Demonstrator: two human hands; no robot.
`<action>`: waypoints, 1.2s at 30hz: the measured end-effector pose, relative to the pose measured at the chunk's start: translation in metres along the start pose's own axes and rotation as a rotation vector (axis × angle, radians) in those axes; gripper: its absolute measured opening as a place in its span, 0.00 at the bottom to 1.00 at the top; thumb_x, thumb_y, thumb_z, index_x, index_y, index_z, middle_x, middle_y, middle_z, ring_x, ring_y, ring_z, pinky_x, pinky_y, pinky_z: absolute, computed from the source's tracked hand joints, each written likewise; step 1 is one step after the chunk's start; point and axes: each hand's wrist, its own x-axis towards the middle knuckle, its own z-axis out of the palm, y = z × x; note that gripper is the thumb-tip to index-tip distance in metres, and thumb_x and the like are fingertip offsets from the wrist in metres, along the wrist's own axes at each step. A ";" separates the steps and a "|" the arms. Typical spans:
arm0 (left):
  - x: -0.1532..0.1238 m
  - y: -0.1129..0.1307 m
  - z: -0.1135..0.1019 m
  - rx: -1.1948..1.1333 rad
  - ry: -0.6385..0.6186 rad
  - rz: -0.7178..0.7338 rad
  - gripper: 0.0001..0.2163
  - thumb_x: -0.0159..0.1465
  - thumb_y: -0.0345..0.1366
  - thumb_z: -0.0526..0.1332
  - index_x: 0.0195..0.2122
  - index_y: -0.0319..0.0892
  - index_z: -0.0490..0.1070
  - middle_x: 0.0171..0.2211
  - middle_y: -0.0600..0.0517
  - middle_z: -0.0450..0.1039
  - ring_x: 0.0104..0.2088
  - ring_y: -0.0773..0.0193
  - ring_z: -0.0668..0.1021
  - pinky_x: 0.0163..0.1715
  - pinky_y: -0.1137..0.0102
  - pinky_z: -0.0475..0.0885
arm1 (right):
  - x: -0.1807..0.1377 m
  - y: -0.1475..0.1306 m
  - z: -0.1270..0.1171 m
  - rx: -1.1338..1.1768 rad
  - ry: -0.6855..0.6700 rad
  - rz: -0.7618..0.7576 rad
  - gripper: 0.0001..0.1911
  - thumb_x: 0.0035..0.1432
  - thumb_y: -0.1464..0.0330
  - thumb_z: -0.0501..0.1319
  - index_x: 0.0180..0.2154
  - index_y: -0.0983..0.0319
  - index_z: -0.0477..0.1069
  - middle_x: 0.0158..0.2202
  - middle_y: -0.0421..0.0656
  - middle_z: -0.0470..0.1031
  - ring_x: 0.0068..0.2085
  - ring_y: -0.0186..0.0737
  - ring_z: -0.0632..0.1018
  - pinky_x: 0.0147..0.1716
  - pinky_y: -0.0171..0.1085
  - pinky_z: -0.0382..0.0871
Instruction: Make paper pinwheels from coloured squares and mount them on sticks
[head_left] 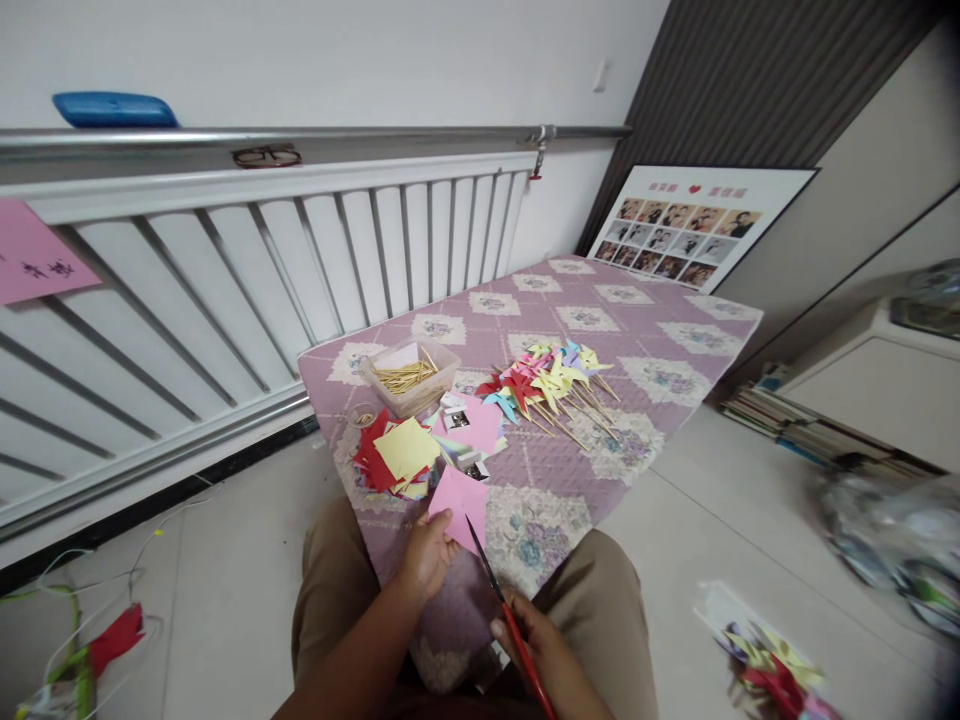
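A square of pink paper (459, 500) is pinched at its lower left edge by my left hand (430, 552). My right hand (534, 630) is closed round a pair of scissors (517, 640) with red handles and dark blades; the blade tips lie over the pink paper. Just beyond is a loose stack of coloured paper squares with a yellow square (406, 446) on top and red ones (373, 462) beneath. Two small open boxes with dark metal bits (475, 468) sit behind the pink square. Finished paper pinwheels (551, 380) on thin wooden sticks lie heaped to the right.
A clear plastic tub (442, 385) of short wooden sticks stands on the floral tablecloth (592, 318). Along the left runs a white radiator (420, 240). A photo board (682, 230) leans at the back right. More pinwheels (776, 680) lie low at the right.
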 end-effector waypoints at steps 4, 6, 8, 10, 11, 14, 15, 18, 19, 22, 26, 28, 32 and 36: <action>-0.001 0.001 0.001 -0.029 0.007 -0.009 0.15 0.47 0.36 0.72 0.36 0.40 0.75 0.34 0.49 0.80 0.31 0.64 0.79 0.31 0.71 0.72 | -0.001 0.004 -0.002 -0.053 -0.002 0.014 0.26 0.55 0.55 0.65 0.52 0.60 0.71 0.47 0.49 0.76 0.48 0.51 0.74 0.52 0.45 0.65; -0.001 0.001 0.002 -0.038 0.017 -0.015 0.15 0.47 0.36 0.72 0.36 0.40 0.75 0.33 0.49 0.80 0.30 0.65 0.79 0.31 0.71 0.72 | -0.004 0.004 -0.006 -0.061 -0.031 0.022 0.28 0.54 0.55 0.65 0.54 0.59 0.70 0.47 0.48 0.75 0.46 0.50 0.75 0.51 0.45 0.66; -0.002 0.002 0.002 -0.044 0.026 -0.021 0.15 0.47 0.36 0.72 0.35 0.40 0.75 0.32 0.50 0.80 0.29 0.66 0.79 0.30 0.72 0.72 | -0.009 0.002 -0.011 -0.075 -0.064 0.010 0.28 0.55 0.52 0.64 0.54 0.59 0.70 0.44 0.47 0.76 0.44 0.49 0.75 0.49 0.45 0.67; -0.002 0.003 0.002 -0.050 0.032 -0.027 0.14 0.47 0.35 0.72 0.33 0.40 0.74 0.30 0.52 0.79 0.28 0.67 0.79 0.29 0.73 0.72 | -0.017 -0.002 -0.018 -0.087 -0.092 0.009 0.28 0.55 0.50 0.61 0.53 0.59 0.71 0.41 0.46 0.76 0.42 0.49 0.75 0.47 0.44 0.69; -0.002 0.004 0.001 -0.050 0.034 -0.032 0.13 0.47 0.35 0.72 0.32 0.40 0.74 0.29 0.53 0.79 0.27 0.68 0.78 0.29 0.74 0.72 | -0.021 -0.005 -0.022 -0.087 -0.098 0.030 0.29 0.55 0.49 0.60 0.52 0.59 0.71 0.39 0.45 0.76 0.39 0.48 0.75 0.44 0.44 0.70; -0.006 0.010 -0.002 -0.028 0.025 -0.070 0.11 0.48 0.35 0.71 0.31 0.40 0.73 0.28 0.54 0.79 0.25 0.68 0.78 0.26 0.74 0.70 | -0.031 -0.014 -0.034 -0.072 -0.047 0.126 0.32 0.52 0.46 0.61 0.52 0.59 0.71 0.32 0.43 0.75 0.32 0.45 0.75 0.34 0.43 0.72; -0.008 0.013 -0.004 -0.014 0.016 -0.091 0.10 0.48 0.34 0.70 0.32 0.40 0.74 0.28 0.53 0.79 0.25 0.67 0.78 0.26 0.74 0.71 | -0.033 -0.018 -0.037 -0.065 0.014 0.130 0.32 0.51 0.46 0.62 0.52 0.59 0.71 0.32 0.43 0.75 0.32 0.46 0.75 0.34 0.43 0.72; -0.018 0.024 -0.007 0.051 -0.042 -0.180 0.10 0.49 0.32 0.69 0.33 0.38 0.75 0.29 0.50 0.80 0.27 0.62 0.79 0.29 0.70 0.73 | -0.030 -0.028 -0.046 -0.046 0.245 0.077 0.30 0.48 0.48 0.66 0.48 0.59 0.73 0.36 0.45 0.76 0.41 0.51 0.75 0.41 0.44 0.70; -0.023 0.028 -0.008 0.097 -0.088 -0.214 0.10 0.50 0.33 0.68 0.34 0.38 0.76 0.29 0.49 0.80 0.28 0.61 0.80 0.31 0.68 0.73 | -0.027 -0.030 -0.047 -0.035 0.301 0.070 0.30 0.48 0.48 0.66 0.47 0.59 0.72 0.36 0.45 0.76 0.41 0.51 0.75 0.40 0.43 0.70; -0.035 0.037 -0.009 0.253 -0.242 -0.296 0.11 0.52 0.33 0.66 0.37 0.36 0.77 0.32 0.45 0.81 0.32 0.58 0.81 0.36 0.66 0.73 | -0.015 -0.033 -0.046 0.030 0.332 0.107 0.31 0.47 0.49 0.67 0.49 0.59 0.69 0.34 0.43 0.76 0.30 0.43 0.74 0.29 0.39 0.69; -0.044 0.043 -0.006 0.358 -0.329 -0.350 0.11 0.51 0.31 0.65 0.36 0.35 0.78 0.34 0.43 0.81 0.31 0.56 0.80 0.37 0.65 0.72 | 0.002 -0.036 -0.028 0.195 0.265 0.116 0.32 0.46 0.54 0.71 0.51 0.58 0.67 0.35 0.42 0.77 0.24 0.33 0.70 0.24 0.34 0.64; -0.045 0.045 -0.004 0.410 -0.360 -0.359 0.11 0.50 0.30 0.64 0.36 0.36 0.78 0.34 0.44 0.81 0.32 0.55 0.80 0.38 0.64 0.72 | 0.008 -0.039 -0.015 0.296 0.212 0.100 0.30 0.46 0.56 0.72 0.49 0.58 0.68 0.33 0.40 0.77 0.25 0.34 0.72 0.25 0.33 0.66; -0.047 0.045 0.001 0.503 -0.389 -0.331 0.13 0.52 0.33 0.64 0.39 0.37 0.78 0.33 0.45 0.81 0.33 0.55 0.79 0.39 0.63 0.72 | 0.015 -0.042 0.007 0.476 0.145 0.052 0.22 0.46 0.62 0.72 0.43 0.59 0.72 0.36 0.41 0.79 0.35 0.39 0.78 0.37 0.36 0.70; -0.053 0.043 0.002 0.324 -0.436 -0.335 0.19 0.58 0.45 0.62 0.44 0.36 0.76 0.39 0.40 0.79 0.38 0.53 0.79 0.41 0.63 0.71 | 0.018 -0.041 0.017 0.599 0.256 0.085 0.19 0.45 0.63 0.73 0.38 0.59 0.71 0.32 0.38 0.79 0.30 0.36 0.78 0.32 0.34 0.71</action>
